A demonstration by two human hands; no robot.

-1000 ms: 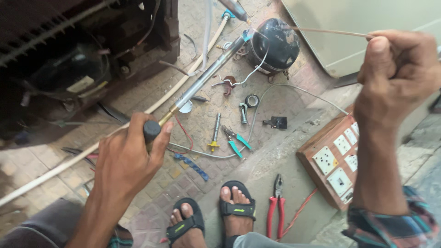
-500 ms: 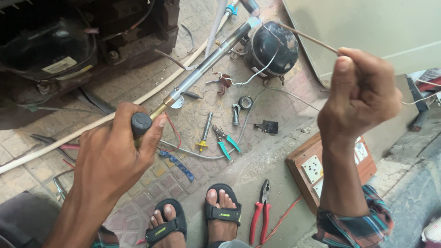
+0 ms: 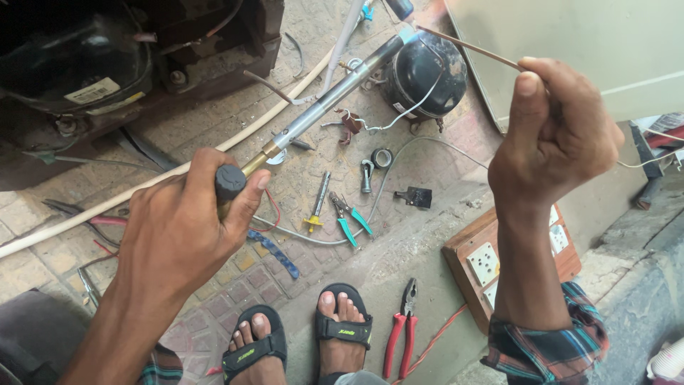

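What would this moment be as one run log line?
left hand: grips long silver metal torch tube | right hand: pinches thin copper rod | below: round black compressor

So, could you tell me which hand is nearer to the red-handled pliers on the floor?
Right. The right hand is raised above and to the right of the red-handled pliers; the left hand is farther off to their left.

Smooth metal torch tube (image 3: 335,96), thin coppery rod (image 3: 467,46), glossy black compressor (image 3: 427,75), wooden switchboard (image 3: 470,274).
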